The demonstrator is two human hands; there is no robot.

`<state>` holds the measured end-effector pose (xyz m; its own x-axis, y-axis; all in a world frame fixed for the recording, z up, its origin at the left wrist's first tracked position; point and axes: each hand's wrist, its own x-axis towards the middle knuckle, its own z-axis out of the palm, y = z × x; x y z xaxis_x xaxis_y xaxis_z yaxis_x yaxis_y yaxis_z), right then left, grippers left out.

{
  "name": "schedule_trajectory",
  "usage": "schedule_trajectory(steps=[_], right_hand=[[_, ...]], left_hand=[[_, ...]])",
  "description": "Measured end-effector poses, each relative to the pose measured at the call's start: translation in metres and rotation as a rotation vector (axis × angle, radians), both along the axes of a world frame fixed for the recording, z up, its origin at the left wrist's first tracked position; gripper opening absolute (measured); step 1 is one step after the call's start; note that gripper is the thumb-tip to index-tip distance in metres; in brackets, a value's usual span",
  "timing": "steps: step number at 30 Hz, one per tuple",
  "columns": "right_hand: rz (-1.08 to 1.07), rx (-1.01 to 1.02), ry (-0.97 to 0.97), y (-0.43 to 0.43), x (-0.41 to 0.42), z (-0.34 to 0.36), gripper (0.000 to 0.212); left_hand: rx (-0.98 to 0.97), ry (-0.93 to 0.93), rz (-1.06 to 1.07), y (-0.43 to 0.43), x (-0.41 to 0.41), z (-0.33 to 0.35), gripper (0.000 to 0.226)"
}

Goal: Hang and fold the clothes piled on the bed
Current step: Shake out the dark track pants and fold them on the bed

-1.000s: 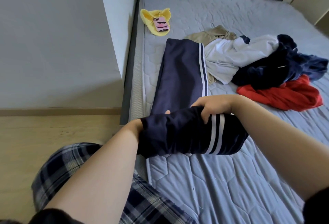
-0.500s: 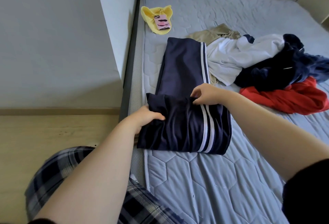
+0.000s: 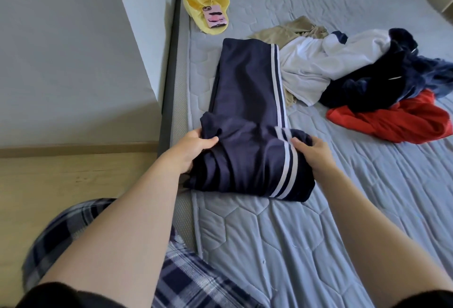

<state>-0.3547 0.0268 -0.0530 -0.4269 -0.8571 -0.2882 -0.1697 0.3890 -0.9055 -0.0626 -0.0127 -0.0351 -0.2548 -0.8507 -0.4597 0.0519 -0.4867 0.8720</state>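
The bed (image 3: 318,234) fills the centre and right of the frame, its grey quilted top bare in the lower part. On it, just left of centre, lie the trousers (image 3: 247,92), navy with white side stripes, running up toward the top of the frame. Their near end is doubled over into a thick fold at mid-frame. At upper right sits the pile (image 3: 367,75) of tan, white, dark blue and red pieces, none of them folded, and its white piece touches the trousers' striped edge. The left hand (image 3: 193,146) grips the fold's left edge, thumb on top. The right hand (image 3: 311,153) grips the right edge beside the stripes, fingers curled into the cloth. Toward the top left, a yellow cloth (image 3: 208,11) with a phone (image 3: 215,17) on it lies well apart.

I'd judge the step is folding the trousers over once more. To do it well, smooth the bunching by the left thumb first. Then lift both edges evenly, keep stripe over stripe, and lay the fold flat. Stay clear of the white piece, or it may get dragged in.
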Motion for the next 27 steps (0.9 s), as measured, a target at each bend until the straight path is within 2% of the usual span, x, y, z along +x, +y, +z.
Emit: schedule_trajectory(steps=[1,2,4,5,6,8,10,13,16,18,20,22,24,26,27], right_hand=[[-0.047,-0.044,-0.006,-0.001,-0.001,0.0,0.021],[-0.071,-0.06,0.047,-0.003,0.001,0.002,0.021],[-0.077,-0.018,0.2,-0.007,0.007,0.005,0.029],[-0.083,0.025,0.216,-0.008,0.008,0.005,0.035],[-0.089,0.081,0.177,-0.008,0.009,0.006,0.041],[-0.079,0.234,0.028,-0.002,0.009,0.007,0.051],[-0.006,0.337,-0.05,0.007,0.011,0.004,0.052],[0.046,0.279,-0.062,0.012,0.01,-0.003,0.051],[-0.028,0.197,0.071,0.008,0.007,0.002,0.047],[-0.017,0.168,0.218,0.006,0.008,0.005,0.041],[0.008,0.156,0.37,0.006,0.015,0.006,0.033],[0.0,0.08,0.526,0.008,0.023,0.009,0.037],[0.027,-0.153,0.784,0.014,0.033,0.014,0.042],[0.15,-0.386,0.958,0.017,0.048,0.016,0.04],[0.258,-0.415,1.009,0.016,0.056,0.013,0.042]], left_hand=[[-0.009,-0.018,0.045,0.0,0.001,-0.002,0.02],[-0.034,-0.127,0.102,0.0,0.001,-0.006,0.022],[-0.114,-0.515,0.229,0.0,0.003,-0.013,0.023],[-0.135,-0.678,0.268,0.0,0.005,-0.014,0.024],[-0.124,-0.764,0.277,-0.002,0.007,-0.013,0.027],[-0.029,-0.785,0.232,-0.003,0.009,-0.009,0.042],[0.086,-0.689,0.149,0.002,0.007,-0.005,0.052],[-0.006,-0.625,0.03,0.012,-0.004,-0.011,0.039],[-0.051,-0.551,0.153,0.013,-0.003,-0.009,0.035],[-0.078,-0.676,0.208,0.014,0.006,-0.013,0.032],[-0.15,-0.93,0.257,0.015,0.012,-0.014,0.028],[-0.352,-1.104,0.339,0.015,0.011,-0.007,0.032],[-0.813,-1.114,0.28,0.013,-0.005,0.004,0.033],[-1.201,-1.105,0.004,0.017,-0.028,0.004,0.037],[-1.242,-1.158,-0.189,0.021,-0.037,-0.001,0.041]])
